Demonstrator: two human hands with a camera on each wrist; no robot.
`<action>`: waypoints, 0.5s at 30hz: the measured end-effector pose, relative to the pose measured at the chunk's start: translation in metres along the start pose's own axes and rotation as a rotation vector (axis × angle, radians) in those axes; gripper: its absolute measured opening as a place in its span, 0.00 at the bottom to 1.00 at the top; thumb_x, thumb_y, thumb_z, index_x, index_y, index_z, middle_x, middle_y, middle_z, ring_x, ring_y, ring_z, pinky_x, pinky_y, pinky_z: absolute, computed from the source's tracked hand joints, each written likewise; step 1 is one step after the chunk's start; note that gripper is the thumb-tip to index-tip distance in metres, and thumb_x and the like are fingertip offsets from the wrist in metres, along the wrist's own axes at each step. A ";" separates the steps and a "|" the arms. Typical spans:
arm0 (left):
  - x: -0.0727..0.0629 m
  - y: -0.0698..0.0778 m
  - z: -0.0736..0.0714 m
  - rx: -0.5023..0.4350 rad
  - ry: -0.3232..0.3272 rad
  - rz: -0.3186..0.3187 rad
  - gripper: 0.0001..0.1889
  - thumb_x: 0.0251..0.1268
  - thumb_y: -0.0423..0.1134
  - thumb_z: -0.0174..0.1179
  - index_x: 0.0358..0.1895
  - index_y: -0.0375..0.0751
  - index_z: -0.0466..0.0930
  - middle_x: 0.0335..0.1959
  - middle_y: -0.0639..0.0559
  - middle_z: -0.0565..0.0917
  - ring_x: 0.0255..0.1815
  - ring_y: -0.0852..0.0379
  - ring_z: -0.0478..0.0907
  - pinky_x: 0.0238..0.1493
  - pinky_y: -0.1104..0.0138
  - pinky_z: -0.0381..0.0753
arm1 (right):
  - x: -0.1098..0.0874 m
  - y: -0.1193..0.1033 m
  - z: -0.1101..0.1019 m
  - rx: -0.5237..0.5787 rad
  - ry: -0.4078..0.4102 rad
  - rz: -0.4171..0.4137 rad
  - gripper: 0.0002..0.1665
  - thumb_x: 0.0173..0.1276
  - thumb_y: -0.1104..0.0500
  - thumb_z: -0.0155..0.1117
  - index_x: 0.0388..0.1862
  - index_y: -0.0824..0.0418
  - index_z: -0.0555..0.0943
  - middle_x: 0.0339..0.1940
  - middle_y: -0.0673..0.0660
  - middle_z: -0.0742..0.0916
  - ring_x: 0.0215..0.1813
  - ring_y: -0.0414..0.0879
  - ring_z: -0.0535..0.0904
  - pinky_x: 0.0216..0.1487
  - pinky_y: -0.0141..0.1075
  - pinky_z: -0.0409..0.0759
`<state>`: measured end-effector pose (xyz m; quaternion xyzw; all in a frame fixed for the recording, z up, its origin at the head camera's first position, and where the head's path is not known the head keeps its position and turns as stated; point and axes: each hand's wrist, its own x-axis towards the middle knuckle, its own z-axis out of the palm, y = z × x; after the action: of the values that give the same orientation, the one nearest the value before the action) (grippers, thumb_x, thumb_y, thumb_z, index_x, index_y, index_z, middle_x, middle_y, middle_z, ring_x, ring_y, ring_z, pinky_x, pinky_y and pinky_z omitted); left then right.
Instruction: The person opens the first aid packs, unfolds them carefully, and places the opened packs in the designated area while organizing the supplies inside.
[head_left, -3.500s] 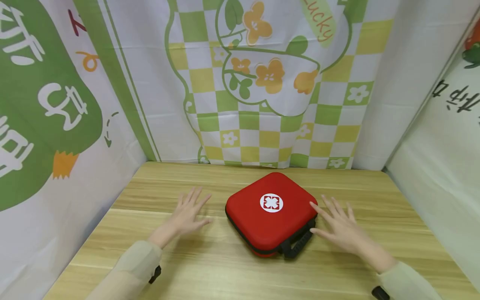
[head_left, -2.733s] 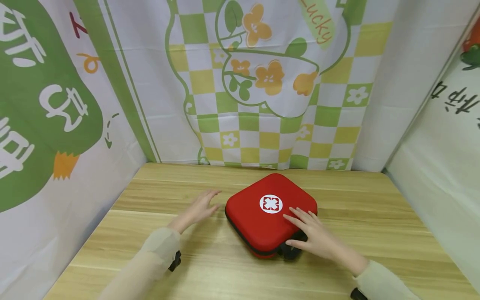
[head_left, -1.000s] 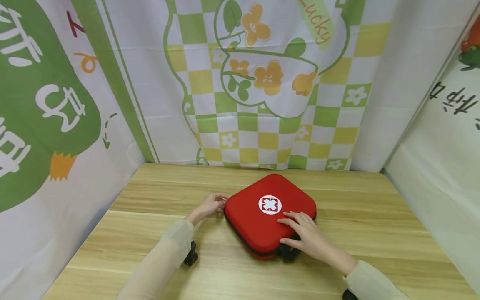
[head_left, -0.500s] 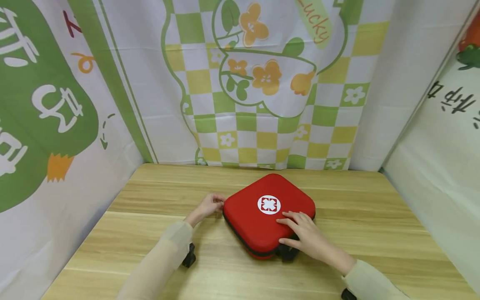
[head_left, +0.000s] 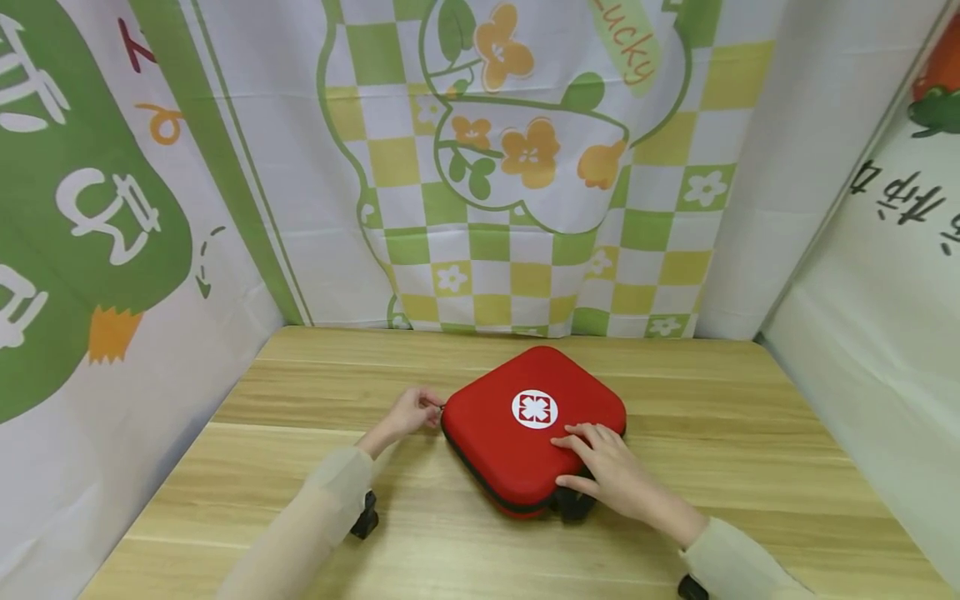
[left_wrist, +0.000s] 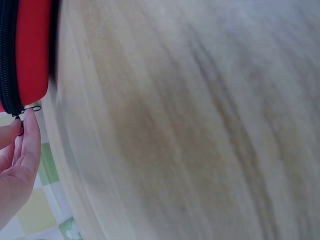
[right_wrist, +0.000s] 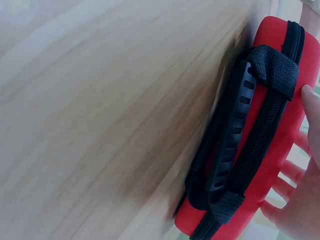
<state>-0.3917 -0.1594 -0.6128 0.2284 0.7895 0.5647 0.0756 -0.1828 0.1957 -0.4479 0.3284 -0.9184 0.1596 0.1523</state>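
A red first-aid case (head_left: pixel 510 450) with a white cross badge lies closed on the table. At its left corner my left hand (head_left: pixel 411 412) pinches a zipper pull (left_wrist: pixel 21 128) between thumb and finger; a second cord loop (left_wrist: pixel 35 108) hangs beside it in the left wrist view. My right hand (head_left: pixel 611 471) rests spread on the lid's front right part, fingertips touching the red surface. The black carry handle (right_wrist: pixel 232 130) sits on the case's side below that hand, with the zipper (right_wrist: pixel 260 142) running behind it, as the right wrist view shows.
The wooden table (head_left: pixel 750 467) carries the case near its middle. Behind it hangs a green-and-yellow checked curtain (head_left: pixel 495 242). Printed cloth also closes in the left side (head_left: pixel 225 350) and the right side (head_left: pixel 862 333).
My left hand reached from the table to the case's left corner and took hold of the zipper pull, then drew slightly left. My right hand moved left onto the lid and stays there.
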 end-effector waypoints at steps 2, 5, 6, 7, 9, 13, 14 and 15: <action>0.000 -0.006 -0.003 -0.008 -0.009 0.013 0.06 0.55 0.23 0.51 0.34 0.31 0.75 0.25 0.44 0.79 0.22 0.51 0.79 0.23 0.64 0.80 | 0.000 0.000 0.000 -0.003 -0.001 0.003 0.29 0.51 0.43 0.64 0.50 0.55 0.75 0.49 0.58 0.75 0.52 0.54 0.68 0.58 0.48 0.61; -0.007 0.000 -0.005 -0.014 -0.028 0.038 0.03 0.56 0.24 0.51 0.33 0.30 0.73 0.24 0.44 0.78 0.22 0.52 0.79 0.22 0.66 0.80 | 0.001 0.000 0.000 -0.009 -0.005 0.006 0.29 0.51 0.43 0.63 0.50 0.56 0.75 0.49 0.58 0.75 0.52 0.54 0.68 0.58 0.47 0.61; -0.011 0.008 -0.006 -0.010 -0.037 0.021 0.03 0.57 0.25 0.52 0.33 0.30 0.73 0.24 0.43 0.78 0.22 0.52 0.79 0.23 0.66 0.80 | 0.001 0.000 -0.001 -0.008 -0.006 0.007 0.29 0.51 0.43 0.64 0.50 0.56 0.75 0.49 0.58 0.75 0.52 0.54 0.68 0.57 0.47 0.62; -0.014 0.010 -0.006 -0.012 -0.040 0.028 0.02 0.56 0.25 0.52 0.32 0.30 0.72 0.24 0.44 0.78 0.22 0.53 0.78 0.22 0.67 0.80 | 0.002 0.000 -0.001 -0.009 -0.008 0.008 0.29 0.51 0.43 0.64 0.50 0.56 0.75 0.49 0.58 0.75 0.52 0.53 0.68 0.57 0.47 0.62; -0.021 0.022 -0.006 0.002 -0.056 0.021 0.02 0.57 0.26 0.51 0.32 0.29 0.72 0.25 0.43 0.77 0.22 0.52 0.78 0.23 0.66 0.79 | 0.002 -0.001 -0.002 -0.011 -0.012 0.008 0.29 0.51 0.43 0.64 0.50 0.56 0.75 0.49 0.58 0.75 0.52 0.54 0.68 0.57 0.47 0.62; -0.045 0.063 -0.002 -0.002 -0.101 0.051 0.02 0.57 0.27 0.52 0.32 0.29 0.72 0.24 0.45 0.77 0.22 0.54 0.77 0.22 0.67 0.79 | 0.001 -0.001 -0.003 -0.014 -0.025 0.006 0.29 0.51 0.44 0.64 0.50 0.56 0.75 0.49 0.58 0.75 0.52 0.54 0.68 0.57 0.46 0.62; -0.054 0.082 0.000 0.004 -0.105 0.038 0.02 0.58 0.26 0.52 0.32 0.28 0.72 0.24 0.44 0.76 0.21 0.54 0.77 0.22 0.66 0.79 | 0.001 -0.002 -0.003 -0.015 -0.028 0.007 0.29 0.52 0.44 0.64 0.50 0.56 0.75 0.49 0.58 0.75 0.52 0.54 0.68 0.57 0.46 0.62; -0.061 0.098 0.003 -0.004 -0.112 0.042 0.02 0.57 0.25 0.51 0.31 0.27 0.72 0.24 0.43 0.76 0.21 0.53 0.77 0.22 0.66 0.79 | 0.001 -0.001 -0.003 -0.014 -0.030 0.007 0.29 0.52 0.44 0.64 0.50 0.56 0.75 0.49 0.58 0.75 0.52 0.54 0.68 0.57 0.47 0.61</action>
<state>-0.3093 -0.1590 -0.5317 0.2761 0.7777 0.5543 0.1080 -0.1818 0.1953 -0.4447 0.3263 -0.9229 0.1488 0.1403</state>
